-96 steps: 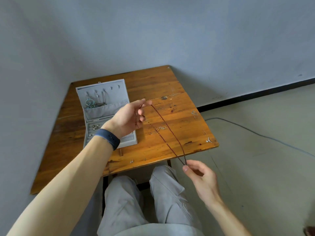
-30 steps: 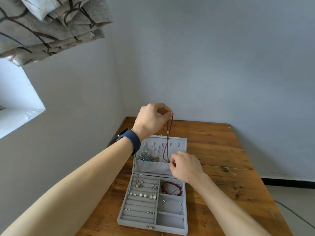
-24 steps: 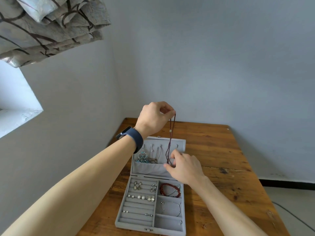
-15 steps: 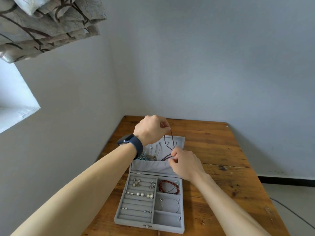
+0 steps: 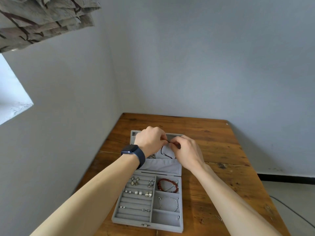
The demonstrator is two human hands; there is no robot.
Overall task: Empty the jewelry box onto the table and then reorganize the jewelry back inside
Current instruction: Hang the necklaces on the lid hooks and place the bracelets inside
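Note:
An open grey jewelry box [image 5: 150, 224] lies on the wooden table [image 5: 219, 169], its lid raised at the far side. Both hands meet in front of the lid's hooks. My left hand [image 5: 150, 141], with a dark watch on the wrist, and my right hand [image 5: 185, 151] each pinch a thin dark red necklace [image 5: 164, 152], whose loop hangs down into the lid's grey pocket [image 5: 162, 165]. The tray holds earrings [image 5: 139, 192] in the ring rolls, a red bead bracelet [image 5: 167, 184] and a thin silver bangle [image 5: 168, 203].
The table stands in a corner, with grey walls close behind and to the left. A patterned curtain [image 5: 42, 19] hangs at the top left over a bright window sill [image 5: 13, 106]. A cable [image 5: 293, 213] runs over the floor at the right.
Both hands have come down and together at the lid's top. The necklace, held high and hanging straight a second ago, now lies as a short loop against the lid.

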